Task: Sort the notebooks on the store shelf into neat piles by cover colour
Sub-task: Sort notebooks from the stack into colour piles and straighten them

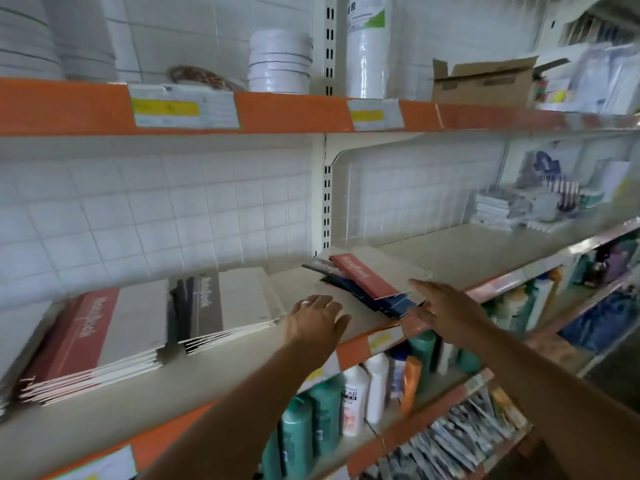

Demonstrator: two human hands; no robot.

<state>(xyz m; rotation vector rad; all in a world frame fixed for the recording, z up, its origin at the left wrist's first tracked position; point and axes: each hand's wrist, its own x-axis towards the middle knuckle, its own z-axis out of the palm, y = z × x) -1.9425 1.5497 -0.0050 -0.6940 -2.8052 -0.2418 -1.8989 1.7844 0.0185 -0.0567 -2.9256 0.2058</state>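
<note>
Both hands open, left hand [317, 315] and right hand [446, 311], reaching centre frame toward mixed pile [363, 284]. Recommend lifting red-covered notebook [363, 275] first, squaring edges onto red pile [93, 341] lower left.

"NoteBook" in script runs along the coloured band of the red-band notebook pile [86, 344], the grey-band notebook pile [207, 306] and the loose red-band notebook [363, 273]. White bottle [353, 403] on the lower shelf shows "LAR", partly cut off. Shelf-edge price tags [183, 107] are too blurred to read.
</note>
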